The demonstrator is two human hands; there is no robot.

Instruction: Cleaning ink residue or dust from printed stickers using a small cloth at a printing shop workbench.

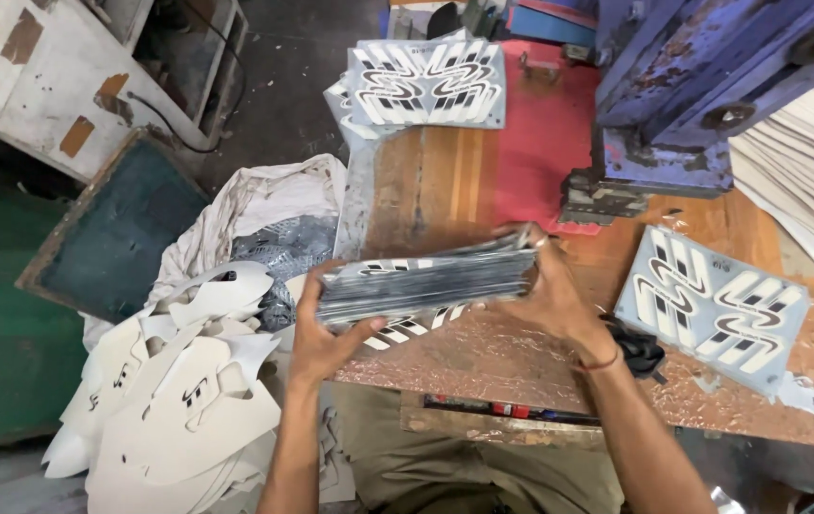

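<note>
At the far left a dark framed board (pixel 112 228) is leaned against the floor clutter, and beside it a heap of white die-cut pieces (pixel 188 400) is spread over a white cloth sack (pixel 274 205). Next to these, the left hand (pixel 316 333) is closed on the left end of a stack of printed sheets (pixel 426 278), thumb on top and fingers wrapped beneath. The stack is held just above the near edge of the desk (pixel 521 357), its long axis running left to right and tilted slightly, the right end a little higher. Each end is taken by one hand, so the stack is bracketed between the two grips and neither hand is markedly nearer; the weight lies between them. The right hand (pixel 549 295) is closed on the right end, fingers curled over the sheet edges; motion blur there makes it hard to tell whether the edges are being squared or only held. Under the stack a single patterned sheet (pixel 407 328) is partly seen on the desk. Farther back a second pile of patterned sheets (pixel 431 84) is laid at the desk's far edge. To the right a blue machine frame (pixel 692 95) is set on the desk, a loose printed sheet (pixel 711 309) lies below it well apart from the right hand, and plain white card (pixel 806 171) is stacked at the far right.
</note>
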